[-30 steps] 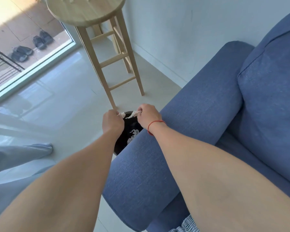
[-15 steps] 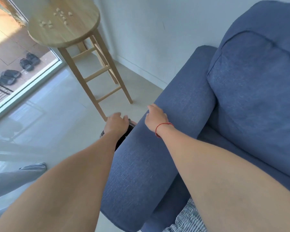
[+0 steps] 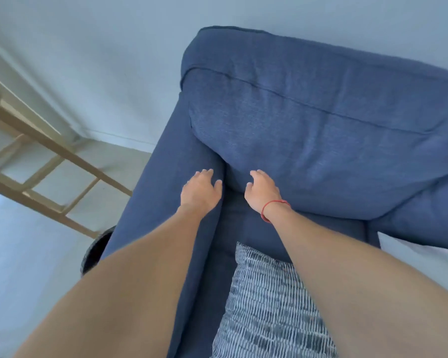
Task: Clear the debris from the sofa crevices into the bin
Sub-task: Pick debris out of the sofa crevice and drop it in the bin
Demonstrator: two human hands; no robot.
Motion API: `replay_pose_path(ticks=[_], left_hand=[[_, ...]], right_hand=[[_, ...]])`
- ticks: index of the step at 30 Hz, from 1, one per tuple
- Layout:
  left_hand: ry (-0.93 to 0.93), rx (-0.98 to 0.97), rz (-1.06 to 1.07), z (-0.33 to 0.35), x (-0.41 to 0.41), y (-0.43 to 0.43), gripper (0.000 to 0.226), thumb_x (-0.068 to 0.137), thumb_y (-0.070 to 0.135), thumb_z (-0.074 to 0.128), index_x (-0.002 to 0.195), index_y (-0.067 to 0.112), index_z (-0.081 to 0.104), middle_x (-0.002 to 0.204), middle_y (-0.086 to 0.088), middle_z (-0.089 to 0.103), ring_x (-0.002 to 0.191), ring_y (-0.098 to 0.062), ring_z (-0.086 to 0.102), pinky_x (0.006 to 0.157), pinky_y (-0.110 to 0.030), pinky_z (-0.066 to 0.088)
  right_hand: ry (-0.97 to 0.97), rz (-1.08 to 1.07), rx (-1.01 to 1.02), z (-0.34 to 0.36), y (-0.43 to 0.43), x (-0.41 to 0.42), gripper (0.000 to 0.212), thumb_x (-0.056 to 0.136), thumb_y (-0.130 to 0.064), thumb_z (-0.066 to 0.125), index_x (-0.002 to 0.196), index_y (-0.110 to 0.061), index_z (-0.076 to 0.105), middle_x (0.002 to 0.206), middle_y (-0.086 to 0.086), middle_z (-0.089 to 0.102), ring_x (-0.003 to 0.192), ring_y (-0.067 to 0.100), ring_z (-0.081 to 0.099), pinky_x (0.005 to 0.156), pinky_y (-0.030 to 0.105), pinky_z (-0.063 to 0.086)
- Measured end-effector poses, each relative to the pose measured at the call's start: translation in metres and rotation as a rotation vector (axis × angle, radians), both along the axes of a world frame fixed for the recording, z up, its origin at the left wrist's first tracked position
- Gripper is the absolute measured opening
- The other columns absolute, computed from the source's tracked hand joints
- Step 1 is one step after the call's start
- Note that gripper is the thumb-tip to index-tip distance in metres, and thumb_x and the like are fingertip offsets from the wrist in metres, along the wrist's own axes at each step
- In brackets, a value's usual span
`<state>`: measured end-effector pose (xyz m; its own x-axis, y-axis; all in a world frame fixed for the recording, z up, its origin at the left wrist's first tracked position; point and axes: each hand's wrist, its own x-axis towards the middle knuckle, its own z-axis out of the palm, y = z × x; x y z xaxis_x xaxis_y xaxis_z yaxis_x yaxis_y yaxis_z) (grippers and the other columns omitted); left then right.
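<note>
Centrally, flanks the sofa crevice (image 3: 226, 174) with left hand (image 3: 199, 193) and right hand (image 3: 263, 193), both loose-fingered, empty; bin (image 3: 95, 251) lower left.

Matt, coarse-woven cloth sofa (image 3: 321, 125) (stool (image 3: 62, 150): pale smooth wood)

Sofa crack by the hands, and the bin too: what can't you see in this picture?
Head view, the only one:
Crevice between armrest and back cushion: in dark shadow, so any debris inside cannot be made out.
Bin: mostly hidden behind the armrest and left forearm; its contents do not show.
Stool: motion-blurred, seat cut off by the left edge.
</note>
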<state>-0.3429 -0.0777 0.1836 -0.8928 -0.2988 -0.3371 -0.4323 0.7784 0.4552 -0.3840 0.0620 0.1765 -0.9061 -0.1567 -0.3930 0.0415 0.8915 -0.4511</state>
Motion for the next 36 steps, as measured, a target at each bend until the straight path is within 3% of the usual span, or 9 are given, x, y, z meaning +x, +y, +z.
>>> replay_pose_path(ticks=[3,11,18,21,24,28,32,36], left_hand=[[-0.02,0.026,-0.103,-0.015,-0.019,0.056,0.045,0.1,0.031,0.042,0.137,0.007,0.045,0.141,-0.009,0.048,0.131,-0.027,0.044,0.104,-0.04,0.038],[-0.24,0.054,-0.325,-0.093,-0.027,0.188,0.054,0.1,0.036,0.039,0.149,0.015,0.03,0.151,-0.005,0.038,0.138,-0.024,0.038,0.111,-0.039,0.036],[-0.401,0.039,-0.414,-0.164,-0.043,0.255,0.056,0.099,0.037,0.042,0.149,0.015,0.028,0.15,-0.008,0.038,0.129,-0.03,0.047,0.106,-0.044,0.042],[-0.424,-0.062,-0.42,-0.199,-0.057,0.263,0.063,0.097,0.04,0.044,0.151,0.014,0.022,0.16,-0.009,0.019,0.147,-0.029,0.021,0.116,-0.046,0.027],[-0.446,-0.15,-0.384,-0.226,-0.071,0.264,0.082,0.091,0.051,0.05,0.154,0.02,0.009,0.163,-0.01,0.002,0.15,-0.03,0.001,0.118,-0.053,0.014],[-0.535,-0.136,-0.38,-0.249,-0.081,0.262,0.095,0.084,0.059,0.057,0.154,0.031,-0.001,0.162,-0.005,-0.01,0.15,-0.028,-0.01,0.117,-0.059,0.011],[-0.578,-0.114,-0.373,-0.259,-0.089,0.26,0.097,0.081,0.058,0.062,0.153,0.033,0.002,0.163,-0.001,-0.009,0.15,-0.025,-0.015,0.117,-0.061,0.012],[-0.568,-0.106,-0.361,-0.265,-0.089,0.261,0.097,0.081,0.057,0.063,0.153,0.033,0.003,0.163,0.001,-0.009,0.149,-0.023,-0.018,0.117,-0.062,0.012]], right_hand=[[-0.03,-0.112,0.01,-0.017,0.06,0.0,0.035,0.099,-0.012,0.037,0.131,-0.002,0.048,0.144,0.012,0.043,0.135,0.03,0.04,0.109,0.042,0.033],[-0.168,-0.291,0.079,-0.081,0.207,0.018,0.037,0.098,-0.012,0.04,0.134,-0.003,0.046,0.148,0.01,0.04,0.135,0.031,0.039,0.11,0.043,0.036],[-0.24,-0.33,0.086,-0.152,0.275,0.004,0.039,0.097,-0.015,0.044,0.134,-0.003,0.046,0.145,0.01,0.042,0.132,0.032,0.045,0.108,0.042,0.038],[-0.246,-0.253,0.095,-0.184,0.281,-0.006,0.044,0.098,-0.018,0.043,0.14,-0.007,0.041,0.151,0.008,0.035,0.136,0.03,0.04,0.11,0.041,0.035],[-0.218,-0.213,0.109,-0.214,0.279,-0.02,0.049,0.098,-0.019,0.042,0.145,-0.011,0.034,0.16,0.007,0.02,0.146,0.026,0.025,0.112,0.044,0.032],[-0.14,-0.203,0.164,-0.244,0.275,-0.033,0.052,0.097,-0.019,0.041,0.147,-0.021,0.03,0.158,0.007,0.02,0.148,0.024,0.015,0.104,0.047,0.032],[-0.149,-0.166,0.238,-0.255,0.272,-0.036,0.053,0.096,-0.021,0.039,0.146,-0.027,0.026,0.162,0.008,0.008,0.151,0.024,0.001,0.099,0.049,0.033],[-0.227,-0.059,0.28,-0.253,0.27,-0.049,0.049,0.092,-0.02,0.039,0.139,-0.029,0.034,0.154,0.0,0.028,0.147,0.028,0.01,0.098,0.053,0.035]])
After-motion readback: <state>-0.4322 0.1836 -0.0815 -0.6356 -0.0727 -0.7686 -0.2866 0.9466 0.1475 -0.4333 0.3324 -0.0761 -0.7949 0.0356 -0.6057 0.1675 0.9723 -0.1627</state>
